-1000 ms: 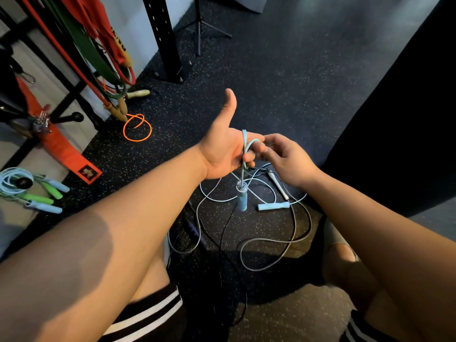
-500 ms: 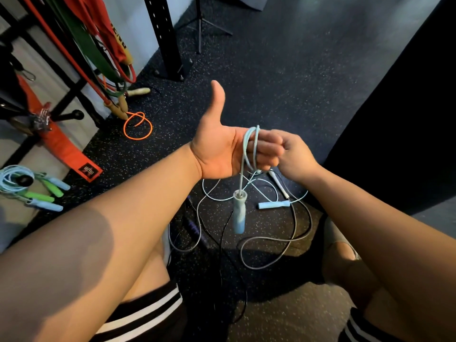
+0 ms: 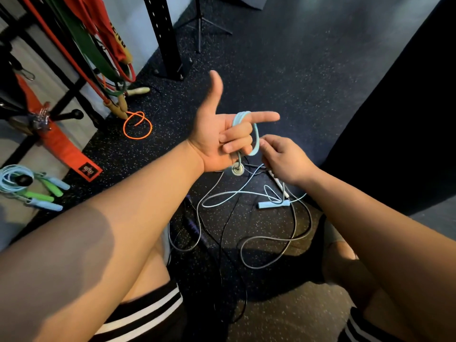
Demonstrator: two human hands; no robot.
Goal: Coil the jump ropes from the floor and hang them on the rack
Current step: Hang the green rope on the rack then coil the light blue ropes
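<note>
- The rack (image 3: 69, 95) on your left holds flat red and green bands (image 3: 85, 49) that hang in long strips. At the far left, coiled ropes (image 3: 11, 178) hang on a black peg, their green and pale-blue handles pointing right.
- Your left hand (image 3: 217, 137) is raised with the thumb up and the index finger straight. The middle and ring fingers are curled, and the light-blue jump rope (image 3: 257, 139) is looped round those fingers.
- Its round handle (image 3: 237, 169) hangs just below that palm, seen end-on.
- Your right hand (image 3: 286, 161) pinches the outer side of the loop between thumb and fingertips.
- The rest of the thin, smooth cord trails down to the speckled rubber floor (image 3: 296, 70). Its second handle (image 3: 272, 204) lies there among loose tangles, with a black rope (image 3: 222, 230) and a purple handle (image 3: 193, 224).
- An orange cord (image 3: 124, 128) lies in a ring by the foot of the rack.
</note>
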